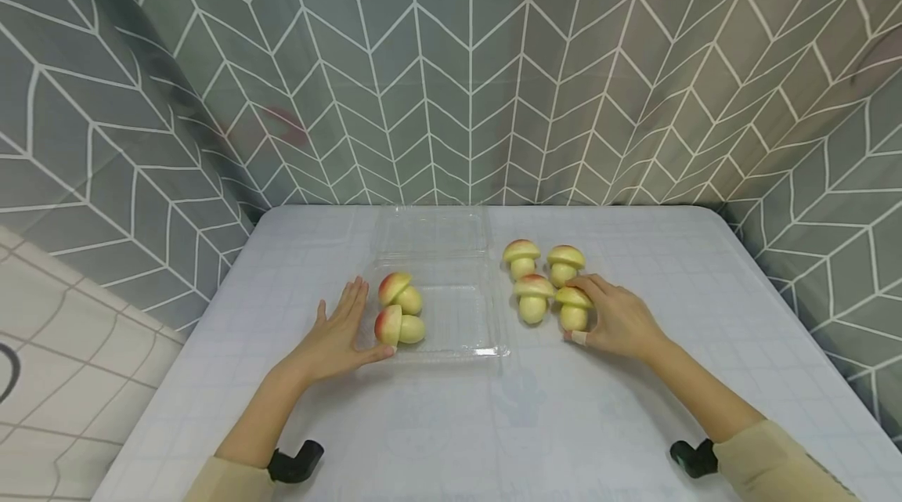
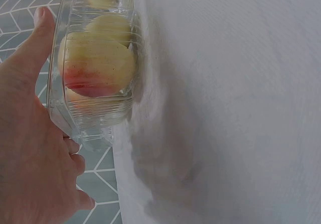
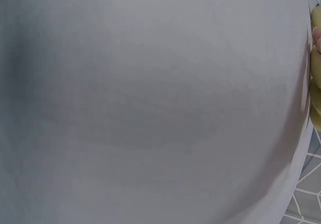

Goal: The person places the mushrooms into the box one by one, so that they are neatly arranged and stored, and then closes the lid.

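Two mushroom-shaped pieces [image 1: 399, 325] with red-and-yellow caps and pale stems lie on their sides at the left of a clear plastic clamshell box [image 1: 458, 314], its lid folded back. My left hand [image 1: 338, 337] rests along the box's left side, fingers straight, thumb at the near corner. In the left wrist view this hand [image 2: 30, 133] is beside the box wall [image 2: 57, 83]. My right hand [image 1: 620, 318] holds the nearest right piece [image 1: 574, 310] of a cluster of several upright mushroom-shaped pieces [image 1: 532, 298], fingers behind its cap and thumb near its base.
The box lid [image 1: 431, 232] lies flat behind the tray on the white-covered table [image 1: 451, 424]. Two more mushroom-shaped pieces [image 1: 521, 259] stand behind the front pair. Patterned curtains [image 1: 465, 79] hang around the table's back and sides.
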Motion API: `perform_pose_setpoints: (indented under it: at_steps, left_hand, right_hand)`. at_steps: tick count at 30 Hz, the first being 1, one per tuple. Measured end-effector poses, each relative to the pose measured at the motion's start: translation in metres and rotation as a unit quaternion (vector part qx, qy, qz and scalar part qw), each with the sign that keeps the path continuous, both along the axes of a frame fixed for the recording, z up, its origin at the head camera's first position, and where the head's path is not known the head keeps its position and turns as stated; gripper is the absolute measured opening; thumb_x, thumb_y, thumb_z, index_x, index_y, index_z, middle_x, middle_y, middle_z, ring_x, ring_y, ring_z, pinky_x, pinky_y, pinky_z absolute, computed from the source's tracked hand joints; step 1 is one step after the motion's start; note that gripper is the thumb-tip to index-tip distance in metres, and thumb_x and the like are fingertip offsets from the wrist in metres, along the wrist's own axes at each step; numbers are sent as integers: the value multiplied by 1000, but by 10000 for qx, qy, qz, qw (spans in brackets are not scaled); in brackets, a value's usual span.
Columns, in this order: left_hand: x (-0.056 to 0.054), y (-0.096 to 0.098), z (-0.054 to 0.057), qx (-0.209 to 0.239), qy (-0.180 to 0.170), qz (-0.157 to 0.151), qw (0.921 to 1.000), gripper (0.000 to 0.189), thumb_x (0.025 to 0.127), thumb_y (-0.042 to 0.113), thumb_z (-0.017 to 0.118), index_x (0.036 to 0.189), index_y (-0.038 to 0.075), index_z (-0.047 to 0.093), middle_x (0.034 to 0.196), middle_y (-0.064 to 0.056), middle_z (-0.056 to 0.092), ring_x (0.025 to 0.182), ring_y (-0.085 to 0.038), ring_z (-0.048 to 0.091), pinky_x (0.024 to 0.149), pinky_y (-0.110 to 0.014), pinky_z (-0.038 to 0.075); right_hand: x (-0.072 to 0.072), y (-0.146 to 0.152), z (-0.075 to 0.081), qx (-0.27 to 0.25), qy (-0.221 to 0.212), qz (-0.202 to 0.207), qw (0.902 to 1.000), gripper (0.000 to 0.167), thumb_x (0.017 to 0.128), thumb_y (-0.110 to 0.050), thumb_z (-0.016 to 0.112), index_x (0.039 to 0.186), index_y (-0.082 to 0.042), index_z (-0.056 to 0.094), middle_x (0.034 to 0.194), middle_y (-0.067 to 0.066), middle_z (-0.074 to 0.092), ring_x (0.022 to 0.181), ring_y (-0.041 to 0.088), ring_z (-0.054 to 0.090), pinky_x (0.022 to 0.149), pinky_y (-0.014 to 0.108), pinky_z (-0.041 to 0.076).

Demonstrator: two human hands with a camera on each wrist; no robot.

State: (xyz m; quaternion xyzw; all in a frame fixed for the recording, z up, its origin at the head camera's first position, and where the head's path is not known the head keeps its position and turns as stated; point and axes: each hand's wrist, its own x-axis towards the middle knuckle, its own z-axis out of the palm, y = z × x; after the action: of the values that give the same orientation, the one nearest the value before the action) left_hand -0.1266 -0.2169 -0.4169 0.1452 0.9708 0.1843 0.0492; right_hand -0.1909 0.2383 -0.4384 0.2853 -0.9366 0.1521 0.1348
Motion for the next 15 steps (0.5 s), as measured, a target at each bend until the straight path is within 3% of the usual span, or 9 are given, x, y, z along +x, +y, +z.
perform_pose_setpoints:
  at_steps: [9, 15]
  left_hand:
    - [0, 0, 1, 40, 2, 6, 10000, 116, 80, 65, 64, 151, -8, 8, 158, -23, 4, 145, -39, 6, 104, -72, 4]
    - [0, 1, 1, 65, -18, 19, 10000, 116, 80, 63, 65, 151, -8, 8, 158, -22, 3, 145, -38, 5, 104, -72, 3]
  right_hand:
    - [3, 0, 1, -176, -136, -123, 9997, 80, 59, -43, 86, 124, -11, 53, 116, 7, 60, 86, 29, 63, 68, 47, 51]
    - [0, -2, 12, -449, 126, -67, 9989, 78, 59, -39, 85, 123, -9, 53, 112, 5, 59, 89, 27, 62, 70, 46, 50]
